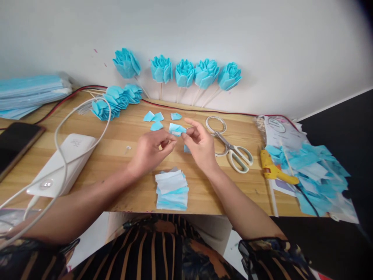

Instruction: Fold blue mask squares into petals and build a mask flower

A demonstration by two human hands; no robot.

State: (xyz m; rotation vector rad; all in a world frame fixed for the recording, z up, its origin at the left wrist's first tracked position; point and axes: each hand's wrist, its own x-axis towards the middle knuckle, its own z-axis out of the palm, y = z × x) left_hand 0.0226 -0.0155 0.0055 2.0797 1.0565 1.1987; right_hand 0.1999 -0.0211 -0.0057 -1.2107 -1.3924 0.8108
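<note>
A small light-blue fabric piece point(177, 128) is pinched between the thumb and fingers of my right hand point(201, 146). My left hand point(153, 149) is closed right beside it, thumb and forefinger together at the piece's lower edge; whatever it grips is hidden. Just beyond my hands lie several cut blue petals point(156, 125) with pointed ends. Nearer the desk's front edge, a pile of blue and white fabric strips point(171, 190) is spread in overlapping layers. Scissors point(237, 153) with pale handles lie right of my right hand, beside a roll of tape point(216, 124).
Several blue fabric flowers on sticks point(161, 69) lean against the wall, and more flowers point(112, 102) lie at back left. A white power bank point(65, 163) with a looping cable, a phone point(17, 144) and stacked masks point(32, 91) occupy the left. A yellow glue gun point(274, 169) and blue scraps point(317, 175) lie right.
</note>
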